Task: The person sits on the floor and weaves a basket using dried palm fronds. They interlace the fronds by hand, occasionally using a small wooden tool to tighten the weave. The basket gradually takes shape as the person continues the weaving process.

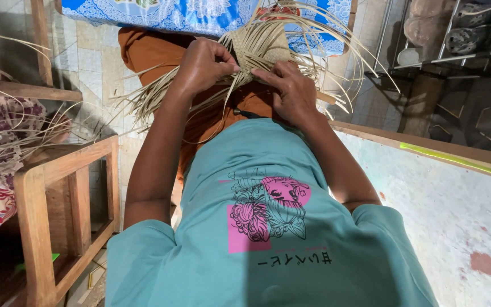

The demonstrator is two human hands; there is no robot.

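Observation:
A half-woven piece of pale straw [259,45] rests on my lap over orange trousers [154,48], with long loose strips fanning out to both sides. My left hand [203,62] pinches a strip at the woven edge, fingers closed on it. On the other side of that edge, my right hand [291,88] presses down and grips strips beside the left one. The two hands nearly touch at the weave. My teal printed shirt fills the lower part of the view.
A wooden chair frame [46,193] with floral fabric [4,133] stands at the left. A blue patterned cloth [160,14] lies beyond my knees. To the right are a pale worn board [450,199] and a metal rack [461,40] with shoes.

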